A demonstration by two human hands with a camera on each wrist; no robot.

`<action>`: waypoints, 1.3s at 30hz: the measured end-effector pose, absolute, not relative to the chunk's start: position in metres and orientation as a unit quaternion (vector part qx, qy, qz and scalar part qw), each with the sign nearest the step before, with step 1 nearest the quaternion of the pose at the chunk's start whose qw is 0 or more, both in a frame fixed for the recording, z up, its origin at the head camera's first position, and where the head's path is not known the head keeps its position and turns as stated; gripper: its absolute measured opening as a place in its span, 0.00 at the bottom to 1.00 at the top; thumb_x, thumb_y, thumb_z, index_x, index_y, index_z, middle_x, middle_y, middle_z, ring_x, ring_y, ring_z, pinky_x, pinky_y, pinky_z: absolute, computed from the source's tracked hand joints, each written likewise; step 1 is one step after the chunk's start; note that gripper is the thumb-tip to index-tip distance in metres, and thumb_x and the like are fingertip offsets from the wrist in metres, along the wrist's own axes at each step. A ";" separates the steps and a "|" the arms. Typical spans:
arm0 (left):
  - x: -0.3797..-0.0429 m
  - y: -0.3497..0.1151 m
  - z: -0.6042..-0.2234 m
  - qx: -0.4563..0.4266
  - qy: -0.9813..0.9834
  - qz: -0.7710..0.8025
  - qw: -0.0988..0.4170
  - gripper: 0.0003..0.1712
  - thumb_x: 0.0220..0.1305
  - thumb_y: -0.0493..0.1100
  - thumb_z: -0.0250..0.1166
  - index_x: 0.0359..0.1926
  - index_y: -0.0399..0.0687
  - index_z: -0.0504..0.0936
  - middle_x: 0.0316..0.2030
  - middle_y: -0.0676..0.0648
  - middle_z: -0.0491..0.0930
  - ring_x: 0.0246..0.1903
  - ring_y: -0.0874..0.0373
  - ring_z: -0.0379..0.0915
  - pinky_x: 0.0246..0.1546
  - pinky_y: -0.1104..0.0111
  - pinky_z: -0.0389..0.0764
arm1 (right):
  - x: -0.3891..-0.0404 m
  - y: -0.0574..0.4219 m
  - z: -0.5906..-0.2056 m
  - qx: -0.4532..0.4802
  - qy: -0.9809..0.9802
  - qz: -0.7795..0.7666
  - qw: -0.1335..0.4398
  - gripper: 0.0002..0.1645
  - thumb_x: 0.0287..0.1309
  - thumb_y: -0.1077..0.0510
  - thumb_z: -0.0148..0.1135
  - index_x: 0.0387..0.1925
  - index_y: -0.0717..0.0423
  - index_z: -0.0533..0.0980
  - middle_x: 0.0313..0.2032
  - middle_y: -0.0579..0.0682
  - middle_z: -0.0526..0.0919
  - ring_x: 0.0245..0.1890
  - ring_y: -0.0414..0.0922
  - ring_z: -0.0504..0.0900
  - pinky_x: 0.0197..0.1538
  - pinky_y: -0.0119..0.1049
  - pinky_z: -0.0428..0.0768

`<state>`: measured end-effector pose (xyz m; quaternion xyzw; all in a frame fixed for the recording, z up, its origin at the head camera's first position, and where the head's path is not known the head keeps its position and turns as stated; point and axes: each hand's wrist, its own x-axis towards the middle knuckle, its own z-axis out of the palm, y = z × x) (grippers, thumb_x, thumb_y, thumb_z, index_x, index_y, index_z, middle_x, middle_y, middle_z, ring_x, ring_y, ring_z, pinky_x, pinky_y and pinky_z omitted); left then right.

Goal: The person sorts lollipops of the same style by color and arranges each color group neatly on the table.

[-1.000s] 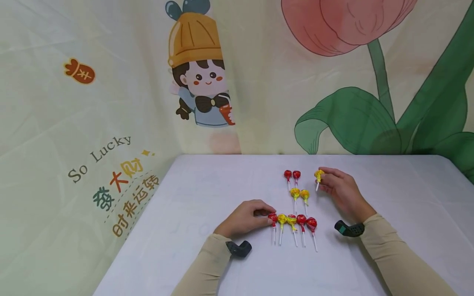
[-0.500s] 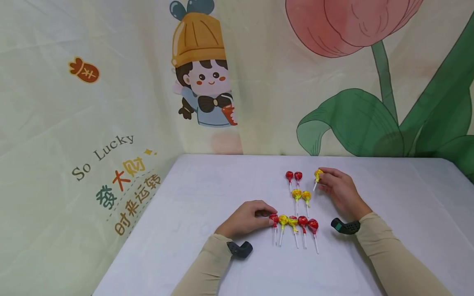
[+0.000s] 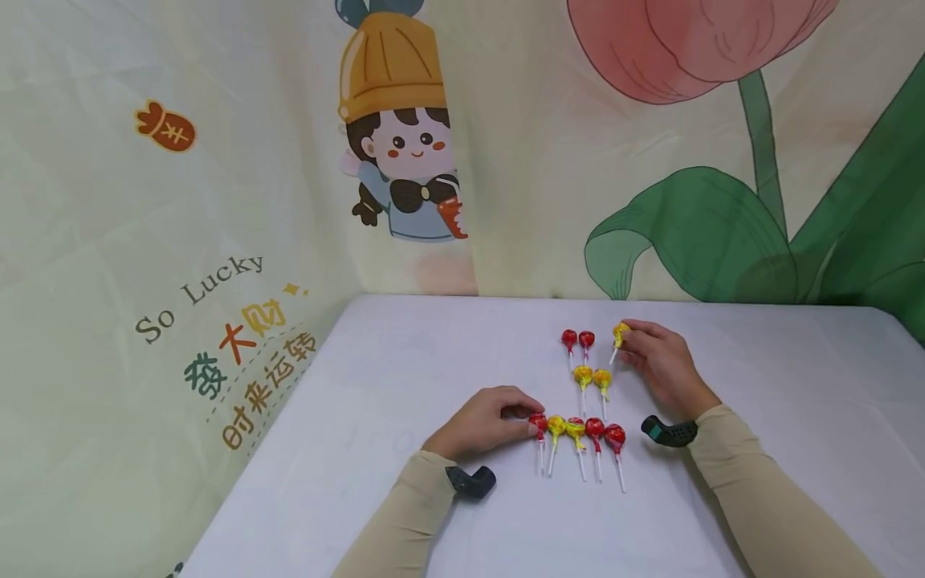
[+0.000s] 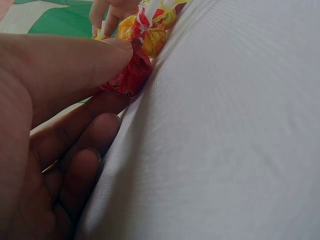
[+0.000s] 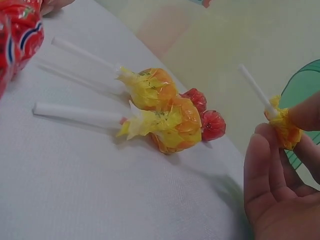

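Lollipop in yellow wrapping (image 3: pixel 619 333) is pinched by its candy end between the thumb and fingers of your right hand (image 3: pixel 663 361), held off the cloth toward the far side of the table, its white stick slanting down toward you and a little left. Just left of it, at the back, two red lollipops lie side by side: a left one (image 3: pixel 569 339) and a right one (image 3: pixel 587 339). Nearer you, below and left of your right hand, come two yellow lollipops, one (image 3: pixel 583 376) just beside the other (image 3: pixel 602 379). Nearer still is a row of five, sticks toward you. Your left hand (image 3: pixel 486 421) grips the red lollipop at the row's left end (image 3: pixel 539 421), thumb and forefinger on its wrapped head, which rests on the cloth, with the other fingers bent beneath. Rightward from it follow a plain yellow one (image 3: pixel 556 425), a yellow one with red markings (image 3: pixel 575 428), and two more in red, one (image 3: pixel 594 428) and then the last (image 3: pixel 615 437). Your hands are well apart. A black device sits at your left wrist (image 3: pixel 471 482) and another at your right (image 3: pixel 669 432), both against beige sleeves (image 3: pixel 766 490). White cloth (image 3: pixel 405 361) covers the table; behind it hangs a pale backdrop (image 3: pixel 520 160) printed with a cartoon figure in an orange hat (image 3: pixel 393 68), a pink tulip (image 3: pixel 708 40) and "So Lucky" lettering (image 3: pixel 199 299).
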<state>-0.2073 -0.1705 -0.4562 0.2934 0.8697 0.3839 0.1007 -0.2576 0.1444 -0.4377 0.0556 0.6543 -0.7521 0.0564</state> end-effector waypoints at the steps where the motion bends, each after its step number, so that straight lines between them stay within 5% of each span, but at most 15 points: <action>1: -0.208 -0.170 -0.456 0.295 0.870 0.382 0.102 0.16 0.64 0.49 0.70 0.52 0.63 0.86 0.42 0.65 0.80 0.42 0.67 0.75 0.47 0.70 0.76 | -0.259 0.145 -0.438 0.059 0.653 -0.753 0.056 0.33 0.74 0.51 0.55 0.73 0.59 0.62 0.63 0.54 0.70 0.55 0.47 0.74 0.58 0.34 0.76; 39: -0.209 -0.170 -0.455 0.304 0.855 0.409 0.094 0.16 0.62 0.49 0.71 0.51 0.59 0.86 0.41 0.64 0.81 0.41 0.66 0.76 0.46 0.69 0.76 | -0.286 0.138 -0.447 0.048 0.785 -0.615 0.055 0.28 0.73 0.51 0.57 0.68 0.59 0.69 0.60 0.60 0.74 0.52 0.54 0.76 0.45 0.29 0.81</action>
